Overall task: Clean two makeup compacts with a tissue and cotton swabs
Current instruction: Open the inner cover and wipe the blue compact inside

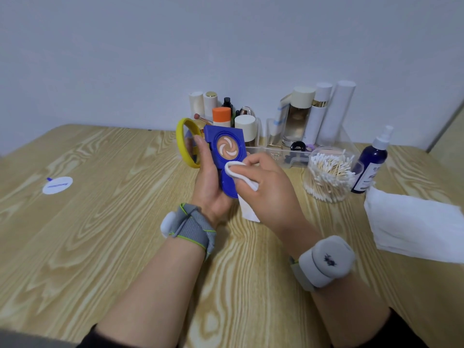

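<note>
Right hand [272,188] with tissue [234,170] on compact [225,136]

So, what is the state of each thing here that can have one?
blue compact: open, held in the left hand
tissue: folded, pinched by the right hand, pressed on the compact
cotton swab jar: upright, full
spray bottle: upright
tissue stack: folded, flat on the table

Home vanity setup. Wood-grain table [100,234] against plain wall [125,59]. Clear organizer [276,154] holds cosmetic bottles [298,116]. Right of organizer: jar of cotton swabs [329,174], spray bottle [371,164], stack of tissues [414,227].
</note>
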